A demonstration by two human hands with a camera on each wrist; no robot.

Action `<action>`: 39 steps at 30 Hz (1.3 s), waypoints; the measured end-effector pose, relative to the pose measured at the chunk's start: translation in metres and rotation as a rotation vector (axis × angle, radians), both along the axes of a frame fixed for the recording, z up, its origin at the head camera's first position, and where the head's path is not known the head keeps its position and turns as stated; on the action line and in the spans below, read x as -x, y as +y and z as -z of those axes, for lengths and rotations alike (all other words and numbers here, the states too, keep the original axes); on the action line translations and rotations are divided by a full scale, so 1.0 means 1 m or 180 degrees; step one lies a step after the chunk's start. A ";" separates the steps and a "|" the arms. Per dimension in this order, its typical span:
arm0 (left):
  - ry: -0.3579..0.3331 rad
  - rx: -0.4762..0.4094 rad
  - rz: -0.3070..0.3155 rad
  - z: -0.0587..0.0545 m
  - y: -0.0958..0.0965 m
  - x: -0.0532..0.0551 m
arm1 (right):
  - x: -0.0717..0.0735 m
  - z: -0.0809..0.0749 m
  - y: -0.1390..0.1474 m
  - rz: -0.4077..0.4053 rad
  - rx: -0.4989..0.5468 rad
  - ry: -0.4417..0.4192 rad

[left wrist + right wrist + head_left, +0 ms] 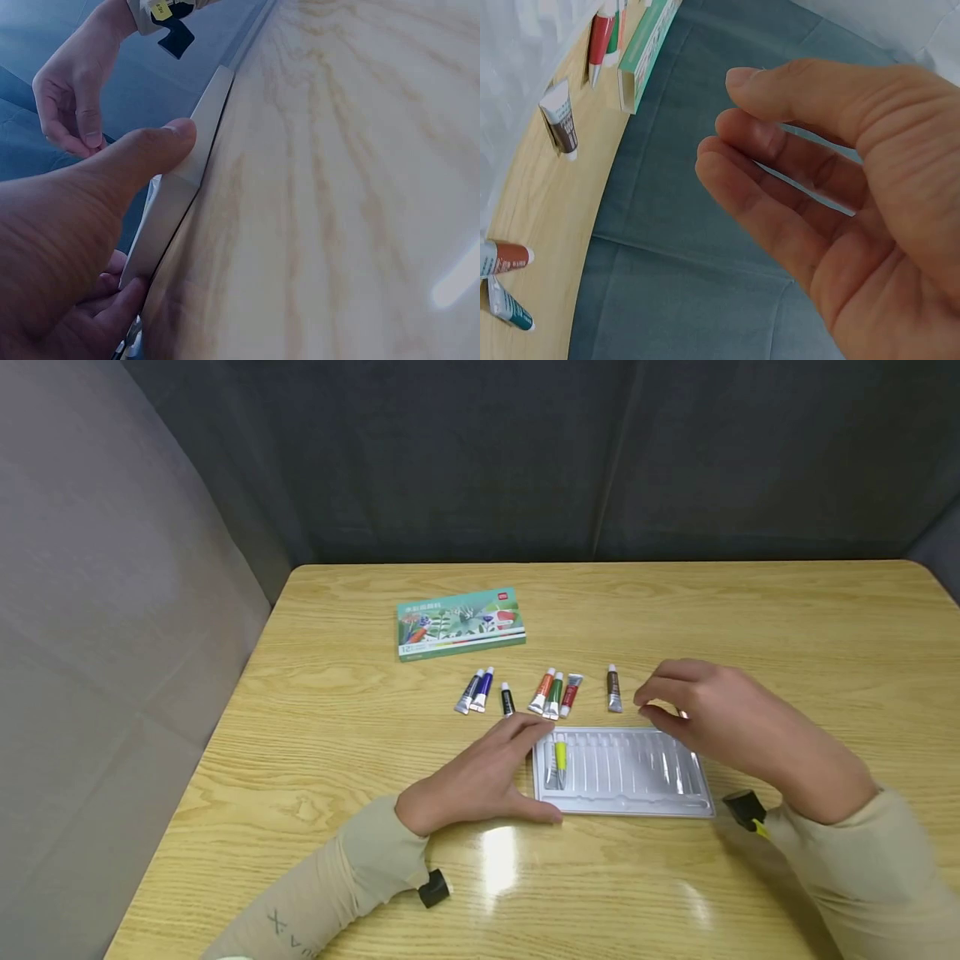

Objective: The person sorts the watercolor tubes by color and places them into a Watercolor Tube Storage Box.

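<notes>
My left hand (480, 781) grips the left end of a white plastic tray (630, 807), thumb along the near edge and fingers at the far corner. In the left wrist view the thumb (161, 150) presses the tray's side wall (169, 202). A yellow paint tube (561, 756) and a pale paint tube (551, 766) lie in the leftmost slots. Over the tray's far right corner hovers my right hand (712, 710), fingers loosely bent and nothing between them. Closest to its fingertips on the table is a brown paint tube (614, 687).
Behind the tray lie blue (482, 688), black (507, 698), orange (542, 690), green (553, 695) and red (572, 695) tubes. A green paint box (461, 625) rests farther back. The right wrist view shows a reddish-brown tube (511, 257) and a dark green tube (514, 309).
</notes>
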State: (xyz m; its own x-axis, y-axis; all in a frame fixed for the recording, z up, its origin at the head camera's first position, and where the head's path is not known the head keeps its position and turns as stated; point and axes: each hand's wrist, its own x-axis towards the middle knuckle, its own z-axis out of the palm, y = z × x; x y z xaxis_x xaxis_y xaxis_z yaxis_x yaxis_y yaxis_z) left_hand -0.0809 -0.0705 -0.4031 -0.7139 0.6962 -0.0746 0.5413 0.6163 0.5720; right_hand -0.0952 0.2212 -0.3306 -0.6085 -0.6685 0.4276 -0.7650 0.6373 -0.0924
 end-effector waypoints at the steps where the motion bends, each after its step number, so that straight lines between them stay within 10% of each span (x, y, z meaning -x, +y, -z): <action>1: 0.0001 -0.0004 0.0003 0.000 0.000 0.000 | 0.000 0.000 0.001 0.0014 0.0000 0.0004; 39: -0.0043 -0.0015 -0.0001 0.001 0.001 0.000 | 0.006 -0.017 0.060 0.0852 -0.0307 -0.0270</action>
State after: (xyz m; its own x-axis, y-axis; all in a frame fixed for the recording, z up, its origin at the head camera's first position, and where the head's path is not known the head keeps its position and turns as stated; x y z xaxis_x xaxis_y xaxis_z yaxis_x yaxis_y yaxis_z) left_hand -0.0809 -0.0698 -0.4041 -0.7130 0.6965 -0.0809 0.5335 0.6137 0.5820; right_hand -0.1011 0.2813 -0.3133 -0.7995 -0.5145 0.3099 -0.5607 0.8244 -0.0780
